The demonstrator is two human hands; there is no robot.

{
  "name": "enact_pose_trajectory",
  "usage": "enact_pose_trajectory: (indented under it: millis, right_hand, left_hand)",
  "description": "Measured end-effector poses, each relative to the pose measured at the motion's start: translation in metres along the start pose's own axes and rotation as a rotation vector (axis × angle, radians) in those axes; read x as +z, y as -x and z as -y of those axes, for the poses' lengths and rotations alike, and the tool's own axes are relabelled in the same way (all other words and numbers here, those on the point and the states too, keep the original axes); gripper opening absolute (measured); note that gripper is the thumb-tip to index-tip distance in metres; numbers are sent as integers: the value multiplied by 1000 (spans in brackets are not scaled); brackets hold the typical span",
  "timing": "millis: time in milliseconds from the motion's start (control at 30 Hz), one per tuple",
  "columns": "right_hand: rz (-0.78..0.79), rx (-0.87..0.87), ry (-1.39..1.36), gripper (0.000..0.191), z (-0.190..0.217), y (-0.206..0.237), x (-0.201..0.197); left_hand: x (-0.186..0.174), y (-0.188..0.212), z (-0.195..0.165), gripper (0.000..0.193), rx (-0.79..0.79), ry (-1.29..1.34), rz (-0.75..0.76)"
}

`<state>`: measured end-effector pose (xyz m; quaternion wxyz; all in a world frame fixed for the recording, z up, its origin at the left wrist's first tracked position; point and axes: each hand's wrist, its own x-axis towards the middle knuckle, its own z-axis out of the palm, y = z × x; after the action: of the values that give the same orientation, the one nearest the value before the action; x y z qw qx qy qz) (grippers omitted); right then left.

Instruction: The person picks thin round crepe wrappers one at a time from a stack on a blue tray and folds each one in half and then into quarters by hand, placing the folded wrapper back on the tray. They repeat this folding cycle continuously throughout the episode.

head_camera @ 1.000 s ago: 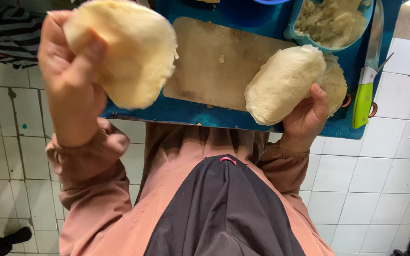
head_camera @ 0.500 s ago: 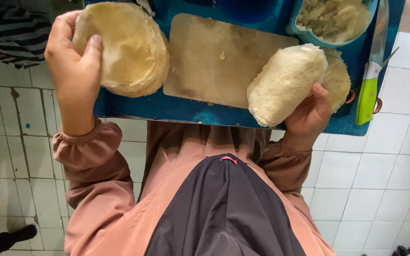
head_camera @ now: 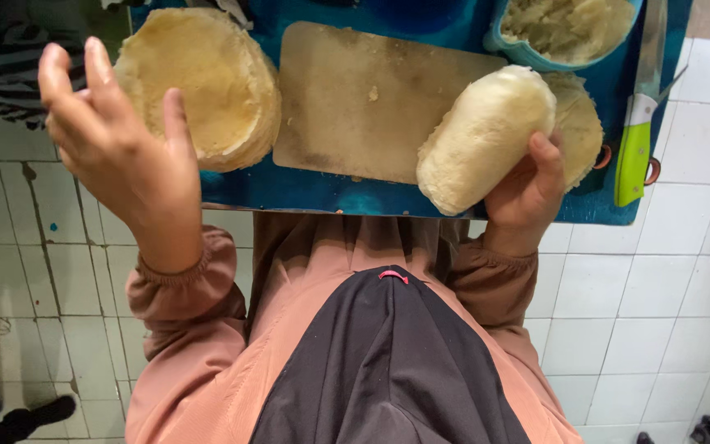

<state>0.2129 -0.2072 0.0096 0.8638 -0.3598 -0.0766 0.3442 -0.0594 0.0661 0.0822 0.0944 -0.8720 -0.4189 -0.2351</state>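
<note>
White tiled floor below, blue table at the far edge holding a pale wooden board. Right hand has fingers curled round a smooth, pale, oblong dough roll, held at the table's near right edge, just left of a green-handled knife. Left hand is spread open, holding nothing, just beside a stack of flat yellowish dough rounds on the table's left; a bowl of dough sits far right.

Blue tray, pale-yellow flatbreads, green-handled knife, white floor tiles.

Salmon-pink long sleeves with gathered elastic cuffs, and a dark grey headscarf draped down the front.
</note>
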Motion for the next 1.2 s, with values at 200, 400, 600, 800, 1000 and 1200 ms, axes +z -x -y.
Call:
enact_pose_trajectory:
  millis: [200,400,600,800,1000,1200]
  right_hand:
    - [146,-38,154,11,-26,7,39]
    - [308,201,164,18,-40,10,78]
    - [307,115,475,15,-47,13,83]
    - [286,21,627,7,-55,15,77]
    - [201,28,425,12,-53,15,73]
    - [285,26,546,25,-55,18,78]
  left_hand:
    - [5,23,-81,16,42,1264,278]
    - [22,39,-117,23,-119,1646,455]
    - [26,44,-110,14,-218,1566,521]
    - [28,52,-107,17,-218,1563,490]
    - [41,52,-101,11,-328,1577,449]
    - [35,55,-113,12,-322,1592,513]
